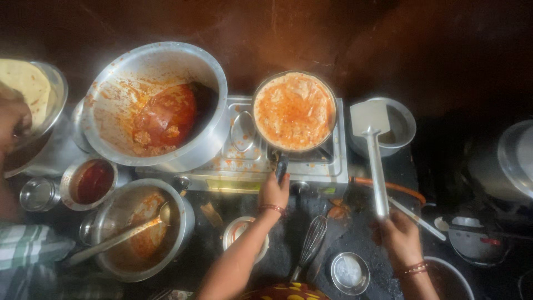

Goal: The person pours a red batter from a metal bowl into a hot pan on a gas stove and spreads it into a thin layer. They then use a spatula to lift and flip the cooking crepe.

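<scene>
Left grip (273,193): fingers wrapped fully around the dark handle (282,165) of the frying pan (294,111); a bangle shows at the wrist.

Right grip (398,233): fist fastened on the near end of a long metal spatula (373,150), whose flat blade points far and lies over a small steel bowl (402,125) at the right of the stove.

Frying pan: round, sitting on the right burner of a steel two-burner stove (244,161) at mid-scene; holds a pale layer streaked with orange-red sauce.

Large steel pot (155,105): far left of the pan, tilted, with red gravy pooled inside and splashes up its wall.

Small steel cup of red sauce (89,182): near left, just beside the big pot.

Second steel pot (141,228): nearer still, smeared orange, with a ladle (122,236) resting in it, handle pointing left.

Wire whisk (311,241): lying on the dark tabletop (355,233) between the two forearms.

Small round lid (350,272): near, just right of the whisk.

Flatbread (25,83): far left in a steel dish, beside another person's hand (14,125).

Orange hose (388,188): running right from the stove, behind the spatula shaft.
</scene>
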